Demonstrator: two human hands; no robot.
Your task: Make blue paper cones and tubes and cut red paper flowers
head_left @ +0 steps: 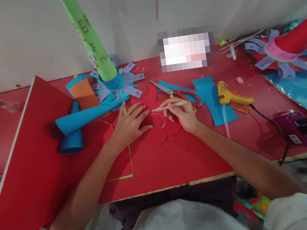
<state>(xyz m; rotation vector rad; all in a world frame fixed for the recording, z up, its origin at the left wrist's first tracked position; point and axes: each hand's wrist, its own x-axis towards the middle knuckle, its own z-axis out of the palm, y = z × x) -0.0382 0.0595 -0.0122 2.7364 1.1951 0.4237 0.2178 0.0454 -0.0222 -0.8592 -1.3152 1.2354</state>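
Observation:
In my right hand (183,114) is a slim white pen (171,106), its tip close to a pale curved line (160,118) drawn on a red paper piece (156,133). My left hand (132,125) lies with its fingers spread on the red paper, left of the pen tip. Just beyond my right hand, red-handled scissors (179,92) lie with their blades apart, over a blue paper scrap. A rolled blue paper cone (88,117) rests beyond my left fingers, across another blue roll (73,141).
A yellow glue gun (233,96) with a black cord lies at right, near blue paper (214,102). A tall green paper tube (92,43) leans behind my hands. A large red board (31,159) stands tilted at left. A purple power strip (291,128) sits at far right.

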